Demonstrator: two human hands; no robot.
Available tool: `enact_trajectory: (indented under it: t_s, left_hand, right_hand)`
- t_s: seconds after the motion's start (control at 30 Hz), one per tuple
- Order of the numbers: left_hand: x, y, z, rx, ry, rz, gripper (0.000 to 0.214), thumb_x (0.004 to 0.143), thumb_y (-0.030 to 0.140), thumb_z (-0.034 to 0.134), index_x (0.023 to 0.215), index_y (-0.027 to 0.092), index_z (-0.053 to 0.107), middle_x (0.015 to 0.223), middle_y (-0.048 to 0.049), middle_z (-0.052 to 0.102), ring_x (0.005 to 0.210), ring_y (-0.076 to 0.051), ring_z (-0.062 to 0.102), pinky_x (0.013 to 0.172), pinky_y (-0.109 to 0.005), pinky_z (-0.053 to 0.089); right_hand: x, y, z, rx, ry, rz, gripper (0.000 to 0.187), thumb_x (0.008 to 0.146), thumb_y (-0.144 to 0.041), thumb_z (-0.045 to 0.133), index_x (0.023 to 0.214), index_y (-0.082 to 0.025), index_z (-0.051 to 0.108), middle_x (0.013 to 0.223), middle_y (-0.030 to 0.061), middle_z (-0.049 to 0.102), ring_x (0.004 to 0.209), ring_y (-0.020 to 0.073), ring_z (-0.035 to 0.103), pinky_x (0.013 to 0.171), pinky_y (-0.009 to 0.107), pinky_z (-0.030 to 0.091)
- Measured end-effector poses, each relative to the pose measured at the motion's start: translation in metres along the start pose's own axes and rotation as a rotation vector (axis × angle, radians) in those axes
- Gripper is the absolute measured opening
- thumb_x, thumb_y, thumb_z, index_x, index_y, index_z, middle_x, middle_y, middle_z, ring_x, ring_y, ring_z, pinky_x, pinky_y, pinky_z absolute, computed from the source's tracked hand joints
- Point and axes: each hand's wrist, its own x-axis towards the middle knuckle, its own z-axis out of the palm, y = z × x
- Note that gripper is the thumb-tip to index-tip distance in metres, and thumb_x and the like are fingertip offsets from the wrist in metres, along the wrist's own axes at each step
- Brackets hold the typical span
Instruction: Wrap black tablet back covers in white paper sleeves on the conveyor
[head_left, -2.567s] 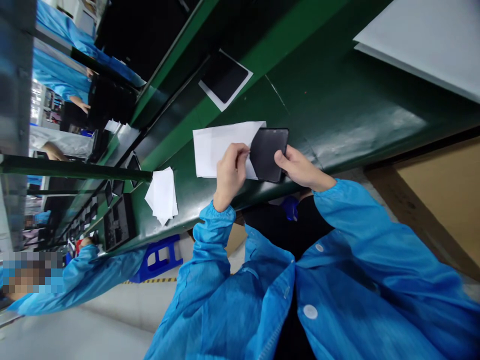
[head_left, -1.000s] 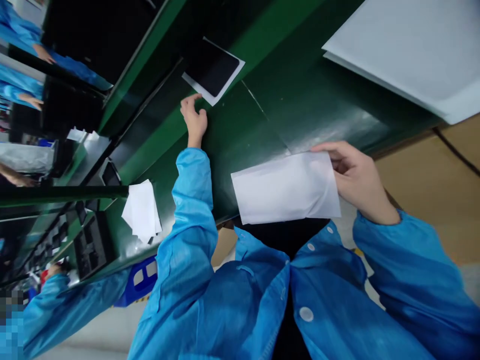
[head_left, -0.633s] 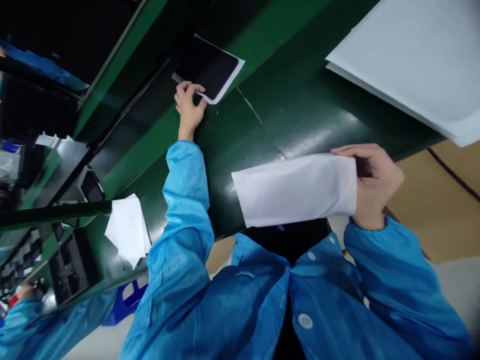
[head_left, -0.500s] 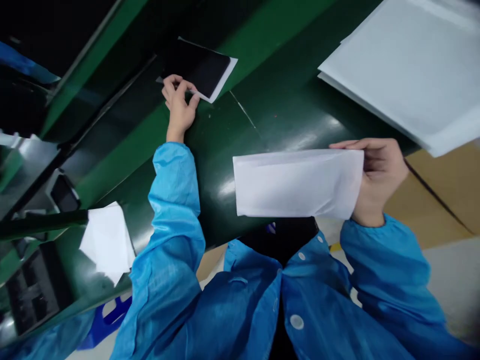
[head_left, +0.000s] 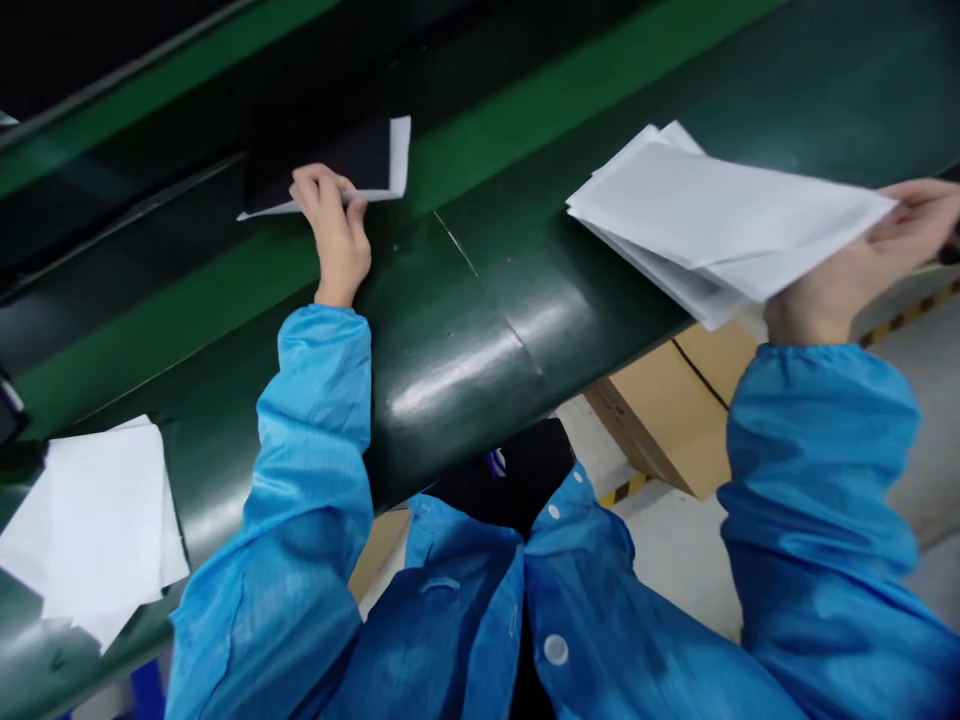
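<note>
My left hand [head_left: 334, 225] reaches far across the green belt [head_left: 465, 330] and pinches the near edge of a white sheet [head_left: 397, 155] that carries a black phone [head_left: 352, 160]. My right hand [head_left: 862, 265] is at the right edge of view, closed on a white sleeve [head_left: 720, 215], which lies over a stack of similar white sleeves [head_left: 660, 275] at the belt's right side. Both arms wear blue sleeves.
A loose pile of white sheets [head_left: 97, 520] lies on the belt at the lower left. A brown cardboard box [head_left: 660, 420] stands on the floor below the belt's near edge. Dark rails run along the belt's far side.
My right hand has carried the white sleeve rightward onto the stack. My left hand, earlier on the sleeve's opening, reached out and gripped the sheet under the far phone. The view has swung.
</note>
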Motion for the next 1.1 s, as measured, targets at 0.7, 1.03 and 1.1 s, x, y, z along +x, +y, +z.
enact_trajectory:
  t_s: [0.7, 1.03, 1.1]
  left_hand:
    - [-0.27, 0.205, -0.081, -0.159, -0.029, 0.259, 0.02, 0.103, 0.017, 0.064, 0.099, 0.029, 0.08, 0.092, -0.0049, 0.073, 0.098, -0.023, 0.07, 0.081, -0.039, 0.06]
    - [-0.31, 0.169, -0.167, 0.237, -0.181, -0.165, 0.012, 0.102, 0.027, 0.059, 0.101, 0.024, 0.071, 0.111, -0.0115, 0.074, 0.124, -0.034, 0.068, 0.11, -0.057, 0.048]
    - [-0.308, 0.166, -0.183, 0.309, -0.336, -0.212, 0.022, 0.099, 0.041, 0.066, 0.113, 0.024, 0.069, 0.126, -0.0143, 0.071, 0.14, -0.04, 0.059, 0.12, -0.064, 0.036]
  right_hand:
    - [-0.284, -0.223, 0.067, 0.724, -0.793, 0.927, 0.045, 0.072, -0.044, 0.095, 0.106, -0.026, 0.071, 0.089, 0.0006, 0.078, 0.096, 0.0296, 0.077, 0.096, 0.049, 0.066]
    - [-0.248, -0.197, 0.034, 0.828, -0.625, 0.932, 0.054, 0.071, -0.045, 0.095, 0.117, -0.029, 0.072, 0.124, 0.0036, 0.081, 0.135, 0.0317, 0.07, 0.11, 0.049, 0.063]
    - [-0.25, -0.198, 0.032, 0.893, -0.631, 0.966, 0.056, 0.069, -0.045, 0.096, 0.117, -0.029, 0.071, 0.127, 0.0039, 0.08, 0.136, 0.0318, 0.069, 0.111, 0.049, 0.063]
